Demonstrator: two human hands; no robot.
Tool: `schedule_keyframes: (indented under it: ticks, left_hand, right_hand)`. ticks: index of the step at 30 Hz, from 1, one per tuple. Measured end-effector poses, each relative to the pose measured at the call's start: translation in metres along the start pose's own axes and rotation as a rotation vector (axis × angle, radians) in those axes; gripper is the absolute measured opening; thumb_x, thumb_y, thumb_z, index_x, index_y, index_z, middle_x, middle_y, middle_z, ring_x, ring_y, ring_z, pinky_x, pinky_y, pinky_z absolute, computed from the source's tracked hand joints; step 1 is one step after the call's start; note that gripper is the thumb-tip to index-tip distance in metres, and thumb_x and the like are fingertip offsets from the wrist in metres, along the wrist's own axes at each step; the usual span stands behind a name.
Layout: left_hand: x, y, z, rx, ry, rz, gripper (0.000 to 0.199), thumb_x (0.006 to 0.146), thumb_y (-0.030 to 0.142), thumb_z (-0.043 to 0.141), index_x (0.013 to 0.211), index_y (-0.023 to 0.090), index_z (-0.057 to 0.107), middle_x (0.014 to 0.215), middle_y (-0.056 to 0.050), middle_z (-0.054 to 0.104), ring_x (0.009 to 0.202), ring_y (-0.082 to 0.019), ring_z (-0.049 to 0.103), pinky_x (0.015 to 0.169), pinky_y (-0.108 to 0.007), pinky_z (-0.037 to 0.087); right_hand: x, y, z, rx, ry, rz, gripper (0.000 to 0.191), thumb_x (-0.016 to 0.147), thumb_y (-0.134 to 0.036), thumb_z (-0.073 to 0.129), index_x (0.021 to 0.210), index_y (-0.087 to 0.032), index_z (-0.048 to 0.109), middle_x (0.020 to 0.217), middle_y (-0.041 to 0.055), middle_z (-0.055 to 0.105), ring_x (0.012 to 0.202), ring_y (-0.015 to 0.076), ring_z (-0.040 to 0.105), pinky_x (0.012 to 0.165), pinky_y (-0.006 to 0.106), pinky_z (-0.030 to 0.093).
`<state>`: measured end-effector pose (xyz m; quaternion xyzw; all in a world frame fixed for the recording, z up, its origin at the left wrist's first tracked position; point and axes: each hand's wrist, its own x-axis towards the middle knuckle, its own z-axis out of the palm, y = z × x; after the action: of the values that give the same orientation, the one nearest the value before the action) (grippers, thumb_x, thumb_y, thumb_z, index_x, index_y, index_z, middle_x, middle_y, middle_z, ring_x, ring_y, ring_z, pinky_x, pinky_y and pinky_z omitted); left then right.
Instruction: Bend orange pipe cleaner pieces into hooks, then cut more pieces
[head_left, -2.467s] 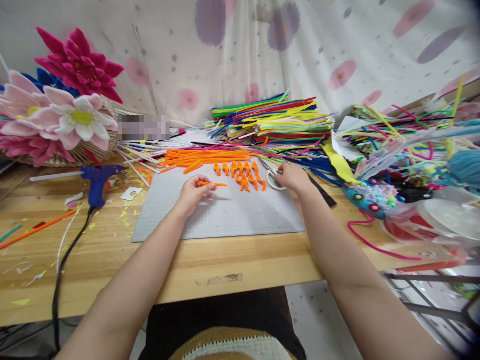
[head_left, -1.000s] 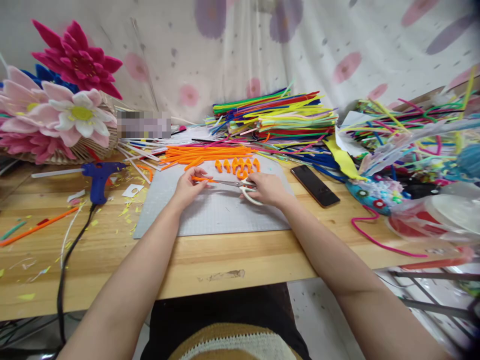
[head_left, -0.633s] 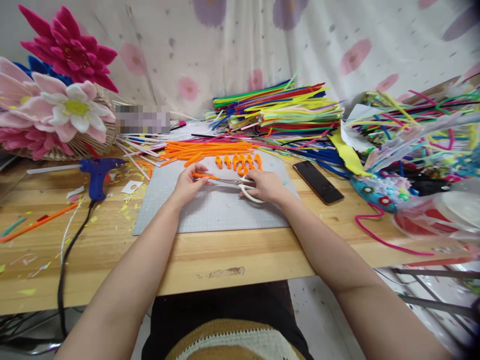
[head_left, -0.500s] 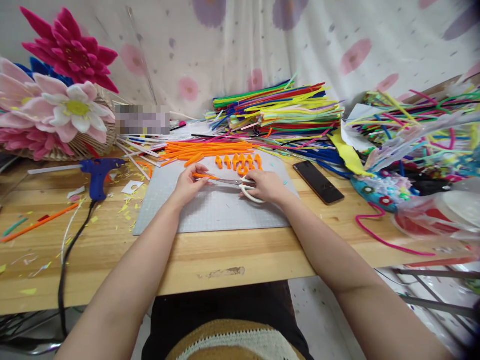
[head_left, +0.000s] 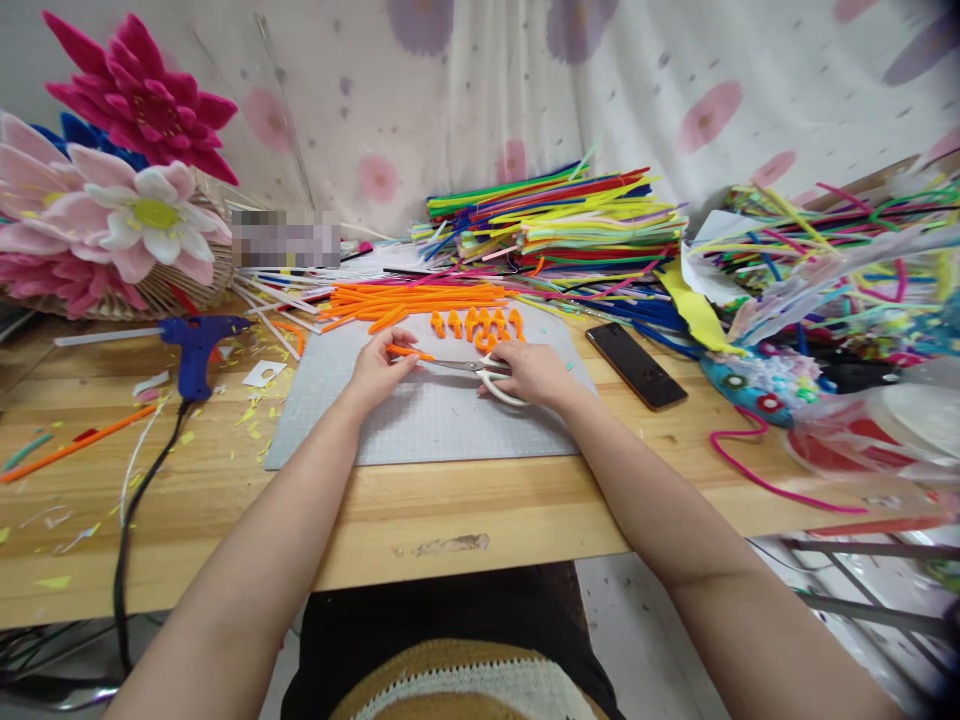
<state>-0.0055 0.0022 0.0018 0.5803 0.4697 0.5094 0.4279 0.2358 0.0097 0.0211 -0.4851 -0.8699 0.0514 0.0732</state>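
Note:
Over the grey cutting mat [head_left: 420, 425], my left hand [head_left: 379, 370] pinches an orange pipe cleaner [head_left: 411, 352], its free end pointing right. My right hand [head_left: 529, 372] is closed round the handles of white-handled scissors [head_left: 501, 390]. Their blades point left and meet the tip of the orange piece; whether they are cutting into it I cannot tell. Just beyond my right hand, several small orange shaped pieces [head_left: 480, 325] lie in a cluster on the mat. A bunch of long orange pipe cleaners [head_left: 420, 298] lies along the mat's far edge.
A blue glue gun [head_left: 193, 360] with a black cord lies on the left, near yellow scraps. Right of the mat is a black phone [head_left: 636, 366]. Bundles of coloured pipe cleaners [head_left: 555, 220] are piled behind. Felt-like flowers [head_left: 142, 100] stand at the back left, a plastic-wrapped tub [head_left: 870, 430] at right.
Almost nothing differs. Both hands, the scissors and the orange pipe cleaner keep their places, with only a slight shift of the camera view.

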Motion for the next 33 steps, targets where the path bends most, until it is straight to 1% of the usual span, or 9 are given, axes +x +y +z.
schedule_keyframes:
  ticks: [3,10,18,23,28,31,33]
  left_hand:
    - [0.000,0.001,0.000,0.002,0.007,-0.008,0.028,0.060,0.024,0.066,0.084,0.016,0.053,0.079,0.000,0.053,0.071,-0.013,0.059,0.065,-0.031,0.054]
    - [0.000,0.002,0.001,-0.030,0.019,-0.048,0.032,0.059,0.023,0.068,0.086,0.018,0.052,0.068,0.003,0.055,0.063,-0.012,0.060,0.065,-0.031,0.054]
    - [0.001,0.001,0.000,-0.068,0.035,-0.074,0.033,0.058,0.024,0.070,0.086,0.018,0.053,0.064,0.004,0.056,0.060,-0.012,0.059,0.064,-0.031,0.054]
    - [0.001,0.001,0.001,-0.115,0.031,-0.096,0.037,0.057,0.023,0.070,0.089,0.017,0.053,0.065,0.003,0.056,0.062,-0.013,0.059,0.064,-0.033,0.054]
    - [0.001,-0.001,0.001,-0.151,0.080,-0.092,0.038,0.057,0.022,0.070,0.090,0.017,0.052,0.071,0.002,0.055,0.065,-0.012,0.059,0.067,-0.032,0.055]
    - [0.002,-0.005,0.001,-0.162,0.115,-0.105,0.039,0.059,0.021,0.068,0.093,0.017,0.050,0.071,0.003,0.054,0.065,-0.011,0.059,0.066,-0.032,0.055]
    - [0.003,-0.007,0.000,-0.166,0.139,-0.127,0.040,0.059,0.020,0.068,0.095,0.018,0.049,0.070,0.003,0.054,0.065,-0.012,0.060,0.064,-0.031,0.056]
  right_hand:
    - [0.000,0.000,0.000,0.000,0.007,-0.014,0.045,0.071,-0.062,0.055,0.088,-0.020,0.059,0.091,0.0070,0.066,0.078,0.0188,0.057,0.059,0.026,0.030]
    - [-0.001,0.000,0.001,0.013,0.007,-0.027,0.037,0.075,-0.055,0.054,0.084,-0.020,0.061,0.089,0.0060,0.067,0.078,0.0179,0.058,0.061,0.025,0.031]
    - [0.000,0.002,0.003,0.043,-0.005,-0.053,0.033,0.078,-0.050,0.052,0.083,-0.019,0.064,0.089,0.0058,0.067,0.077,0.0168,0.058,0.062,0.025,0.032]
    - [0.001,0.001,0.003,0.065,-0.019,-0.046,0.037,0.076,-0.054,0.053,0.084,-0.019,0.063,0.089,0.0061,0.067,0.077,0.0172,0.058,0.062,0.024,0.032]
    - [0.000,0.000,0.000,0.088,-0.009,-0.049,0.045,0.071,-0.060,0.056,0.089,-0.019,0.059,0.095,0.0077,0.064,0.082,0.0190,0.056,0.065,0.025,0.035]
    - [-0.004,0.004,-0.006,0.095,0.004,0.008,0.045,0.072,-0.061,0.052,0.087,-0.019,0.059,0.091,0.0076,0.064,0.079,0.0185,0.055,0.064,0.025,0.035]
    - [-0.007,0.011,-0.012,0.095,0.040,0.120,0.043,0.075,-0.060,0.048,0.082,-0.019,0.059,0.087,0.0073,0.064,0.075,0.0181,0.054,0.060,0.025,0.034]
